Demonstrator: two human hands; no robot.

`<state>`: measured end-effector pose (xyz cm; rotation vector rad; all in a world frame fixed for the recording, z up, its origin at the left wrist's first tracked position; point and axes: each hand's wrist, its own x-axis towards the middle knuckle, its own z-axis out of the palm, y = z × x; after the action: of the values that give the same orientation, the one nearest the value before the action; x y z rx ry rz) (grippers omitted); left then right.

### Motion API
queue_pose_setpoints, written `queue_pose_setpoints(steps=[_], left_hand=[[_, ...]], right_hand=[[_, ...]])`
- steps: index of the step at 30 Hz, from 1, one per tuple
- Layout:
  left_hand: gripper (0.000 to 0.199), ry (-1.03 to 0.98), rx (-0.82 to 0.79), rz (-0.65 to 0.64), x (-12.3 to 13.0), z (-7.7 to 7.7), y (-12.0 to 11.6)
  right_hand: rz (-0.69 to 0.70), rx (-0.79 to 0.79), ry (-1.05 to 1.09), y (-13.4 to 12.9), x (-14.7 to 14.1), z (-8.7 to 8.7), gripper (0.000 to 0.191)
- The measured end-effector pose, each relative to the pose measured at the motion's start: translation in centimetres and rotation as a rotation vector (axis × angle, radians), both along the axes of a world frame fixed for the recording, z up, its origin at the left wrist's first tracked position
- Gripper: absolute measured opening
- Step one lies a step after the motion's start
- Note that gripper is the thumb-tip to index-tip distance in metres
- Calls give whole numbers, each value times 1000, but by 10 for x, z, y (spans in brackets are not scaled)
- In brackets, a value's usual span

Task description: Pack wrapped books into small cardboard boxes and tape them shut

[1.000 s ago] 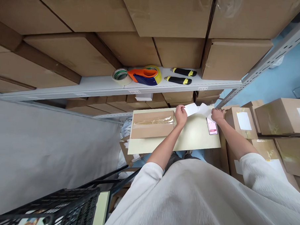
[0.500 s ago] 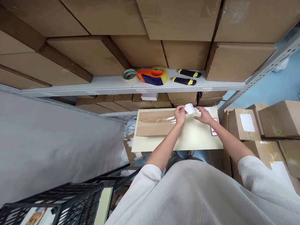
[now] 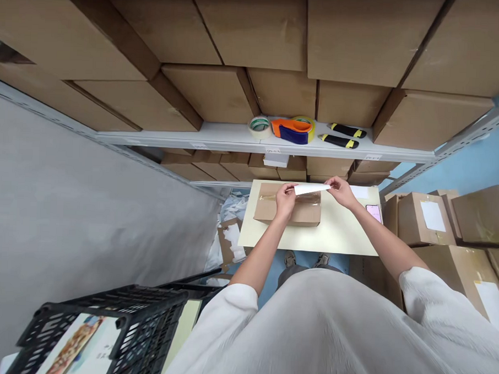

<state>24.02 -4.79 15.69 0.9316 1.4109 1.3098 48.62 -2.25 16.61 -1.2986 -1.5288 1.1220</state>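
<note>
A white paper label is stretched between my two hands, above a taped cardboard box. My left hand pinches the label's left end over the box top. At the other end, my right hand grips the label's right corner with closed fingertips, just beyond the box's right edge. Clear tape runs along the top of the box, which lies on a pale yellow tabletop. Beside my right forearm rests a phone with its screen lit.
The shelf edge carries a tape roll, an orange and blue tape dispenser and two cutters. Labelled cartons are stacked at the right. A black crate stands at lower left; torn cardboard lies beside the table.
My right hand has taken hold of the label's other end, and the label is now stretched out over the box. My view has shifted, and the box sits nearer the table's middle.
</note>
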Motion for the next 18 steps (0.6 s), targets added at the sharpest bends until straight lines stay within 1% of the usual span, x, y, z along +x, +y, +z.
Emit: queue_pose_setpoints(steps=[2, 4, 6, 9, 10, 13, 15, 18], left_hand=[[16, 142, 15, 27, -21, 3, -3], [13, 244, 36, 20, -39, 5, -6], [13, 288, 30, -35, -55, 4, -10], [12, 323, -42, -109, -74, -2, -15], [16, 345, -69, -118, -79, -5, -17], [38, 453, -117, -139, -92, -14, -24], [39, 552, -129, -168, -99, -19, -28], [33, 686, -130, -225, -106, -24, -33]], right_hand=[[-17, -33, 53, -1, -18, 5, 39], [-33, -77, 62, -4, -34, 7, 38], [-43, -126, 45, -8, -48, 7, 35], [-66, -206, -4, -17, -66, 3, 30], [-76, -228, -30, -20, -71, 1, 28], [-116, -262, -150, -31, -88, -6, 26], [-135, -262, -252, -37, -99, -10, 28], [-123, -236, -399, -44, -112, -13, 28]])
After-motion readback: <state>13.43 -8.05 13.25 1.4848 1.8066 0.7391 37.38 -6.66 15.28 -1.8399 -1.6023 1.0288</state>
